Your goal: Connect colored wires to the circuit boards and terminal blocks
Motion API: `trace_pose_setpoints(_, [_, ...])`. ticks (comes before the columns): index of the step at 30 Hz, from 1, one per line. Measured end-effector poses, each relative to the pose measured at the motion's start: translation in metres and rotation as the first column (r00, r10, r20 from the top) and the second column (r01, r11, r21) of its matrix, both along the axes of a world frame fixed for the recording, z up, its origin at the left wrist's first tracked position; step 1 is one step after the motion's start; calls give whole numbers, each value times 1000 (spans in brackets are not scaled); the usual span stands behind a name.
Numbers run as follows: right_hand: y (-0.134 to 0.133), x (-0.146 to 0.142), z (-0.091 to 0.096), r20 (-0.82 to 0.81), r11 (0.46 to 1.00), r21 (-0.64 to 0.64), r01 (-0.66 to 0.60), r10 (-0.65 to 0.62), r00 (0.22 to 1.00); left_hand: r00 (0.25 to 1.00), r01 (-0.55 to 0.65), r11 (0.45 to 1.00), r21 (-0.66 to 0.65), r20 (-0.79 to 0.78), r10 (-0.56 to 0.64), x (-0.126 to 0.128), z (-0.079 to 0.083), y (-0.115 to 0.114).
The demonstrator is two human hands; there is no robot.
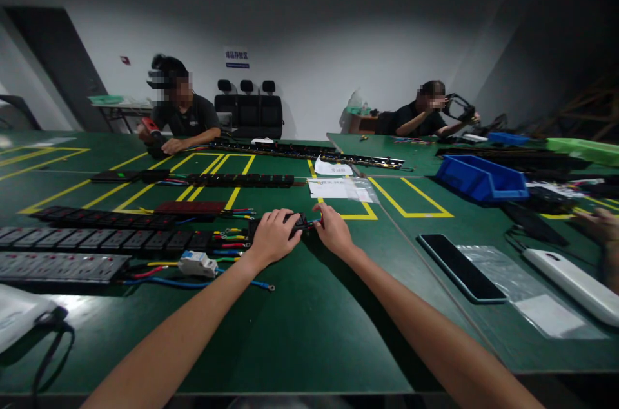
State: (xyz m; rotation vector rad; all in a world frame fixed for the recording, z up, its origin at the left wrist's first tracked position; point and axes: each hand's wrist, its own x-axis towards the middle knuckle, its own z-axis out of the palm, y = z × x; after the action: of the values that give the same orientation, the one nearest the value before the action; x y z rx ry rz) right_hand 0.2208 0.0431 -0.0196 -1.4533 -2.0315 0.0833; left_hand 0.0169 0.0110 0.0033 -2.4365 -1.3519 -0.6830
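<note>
Both hands meet mid-surface on a small black module [298,223]: the left hand [272,236] is clamped over its left end, and the right hand [333,230] pinches its red-wired right end.

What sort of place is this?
Likely an electrical assembly workshop: socket strips with loose wires on a yellow-taped green bench, a blue parts bin, left hand and right hand gripping a black wired part.

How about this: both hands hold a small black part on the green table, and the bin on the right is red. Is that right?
Not quite. The head view shows the bin is blue, not red. The left hand and right hand do hold the small black part on the green table.
</note>
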Motion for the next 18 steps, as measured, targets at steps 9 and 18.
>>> trace_pose_setpoints(9, [-4, -2, 6, 166, 997, 33, -69, 63, 984, 1000, 2, 1000, -6, 2, -2, 0, -1, 0])
trace_pose_setpoints(18, [12, 32, 1, 160, 988, 2, 153, -151, 976, 1000, 15, 1000, -1, -6, -15, -1, -1, 1])
